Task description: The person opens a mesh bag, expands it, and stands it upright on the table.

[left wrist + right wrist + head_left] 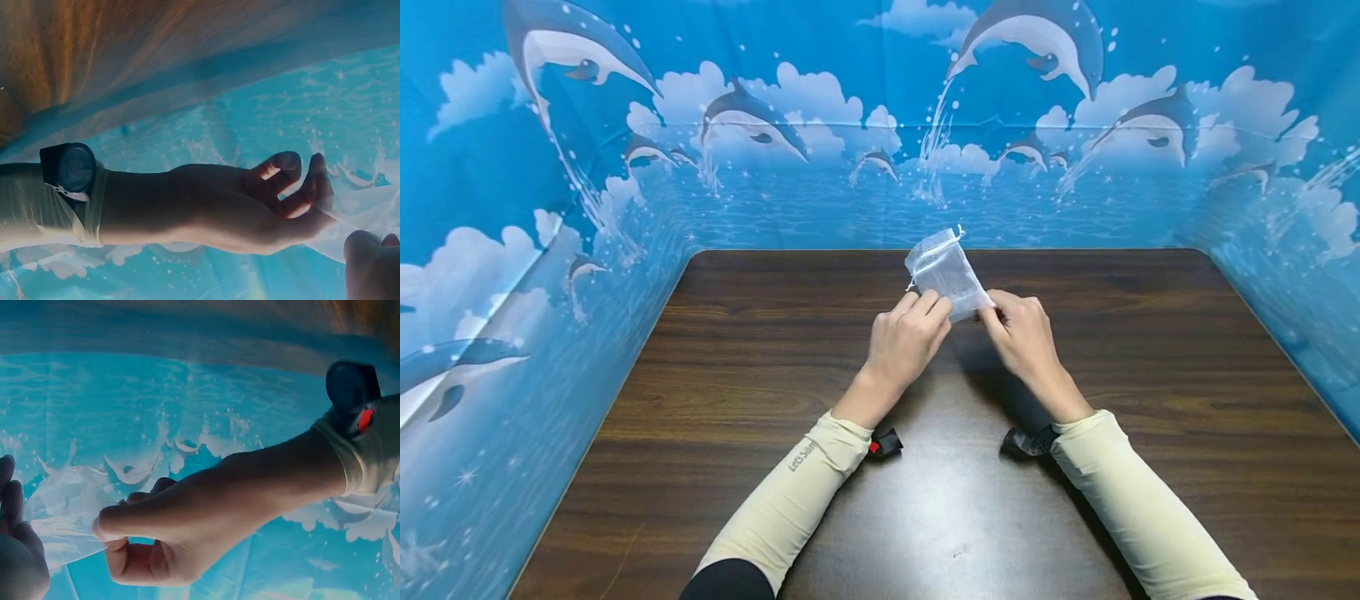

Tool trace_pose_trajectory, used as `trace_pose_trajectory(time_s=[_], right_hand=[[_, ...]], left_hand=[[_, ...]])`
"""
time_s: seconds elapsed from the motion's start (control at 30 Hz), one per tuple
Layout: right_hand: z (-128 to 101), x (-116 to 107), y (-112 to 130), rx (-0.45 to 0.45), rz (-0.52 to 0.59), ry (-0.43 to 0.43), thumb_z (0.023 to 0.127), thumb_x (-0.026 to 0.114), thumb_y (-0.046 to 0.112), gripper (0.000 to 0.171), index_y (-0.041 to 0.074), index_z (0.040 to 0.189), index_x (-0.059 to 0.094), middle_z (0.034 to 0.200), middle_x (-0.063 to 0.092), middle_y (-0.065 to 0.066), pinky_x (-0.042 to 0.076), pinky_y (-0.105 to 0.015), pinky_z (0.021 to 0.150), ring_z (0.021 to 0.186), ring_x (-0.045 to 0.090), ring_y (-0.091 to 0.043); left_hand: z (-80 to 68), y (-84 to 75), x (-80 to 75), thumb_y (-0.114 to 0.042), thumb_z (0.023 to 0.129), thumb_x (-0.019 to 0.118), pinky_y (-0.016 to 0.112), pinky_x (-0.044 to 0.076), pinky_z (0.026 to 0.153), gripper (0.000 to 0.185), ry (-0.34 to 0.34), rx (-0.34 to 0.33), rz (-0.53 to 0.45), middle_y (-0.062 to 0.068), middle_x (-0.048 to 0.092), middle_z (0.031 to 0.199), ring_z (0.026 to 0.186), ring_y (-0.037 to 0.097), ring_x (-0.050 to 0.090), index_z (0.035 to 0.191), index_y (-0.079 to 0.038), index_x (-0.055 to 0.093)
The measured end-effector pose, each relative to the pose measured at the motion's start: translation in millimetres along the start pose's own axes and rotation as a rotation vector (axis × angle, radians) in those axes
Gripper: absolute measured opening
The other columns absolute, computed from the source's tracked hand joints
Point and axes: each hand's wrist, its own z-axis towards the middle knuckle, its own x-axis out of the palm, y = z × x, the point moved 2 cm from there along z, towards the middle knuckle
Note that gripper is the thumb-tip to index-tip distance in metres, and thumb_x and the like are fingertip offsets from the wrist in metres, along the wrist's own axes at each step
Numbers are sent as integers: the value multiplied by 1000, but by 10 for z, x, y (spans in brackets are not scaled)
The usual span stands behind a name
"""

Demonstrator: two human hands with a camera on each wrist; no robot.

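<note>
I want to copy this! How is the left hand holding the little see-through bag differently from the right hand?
The left hand lies with its fingers over the near left corner of the small sheer white drawstring pouch; the right hand pinches the near right corner between thumb and fingertip. The left hand sits a little lower over the dark wooden table. Both keep a grip on the pouch's closed end and wear cream sleeves.

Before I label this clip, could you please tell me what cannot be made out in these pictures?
- Pouch: whether anything is inside; the sheer fabric is too small in the head view and blurred in both wrist views.
- Its lower edge: covered by the left hand and right hand.
- Drawstring: too small to tell if tied.
- Left fingertips: dark, backlit in the left wrist view.
</note>
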Motion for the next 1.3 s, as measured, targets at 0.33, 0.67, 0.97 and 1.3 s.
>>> trace_pose_trajectory(time_s=[0.33,0.67,0.97,1.3], right_hand=[[-6,-17,22,-145,-187,-22,96,55,32,22,13,88,61,69,57,0,37,-41,69,57,47,-15],[-53,28,-21,-164,-120,-61,98,51,23,23,12,78,51,63,49,0,34,-36,67,54,38,-15],[-79,124,-73,-217,-5,39,97,56,22,15,12,103,65,88,68,-2,42,-38,81,70,57,-15],[-100,217,-345,-34,-116,475,89,65,41,64,18,142,39,127,59,-4,44,-48,87,81,58,-15]], left_hand=[[-22,20,53,-19,84,68,26,44,45,9,67,94,28,-4,59,82,71,15,55,87,-17,60],[24,207,56,-46,90,50,27,46,51,35,77,-229,-275,-1,59,98,83,16,55,104,-14,57],[64,542,37,-36,95,55,33,41,83,29,102,-520,-599,6,50,132,104,22,44,112,-14,62],[-1,568,95,-33,90,60,33,49,63,16,186,-411,-270,1,54,128,105,23,46,91,-19,67]])
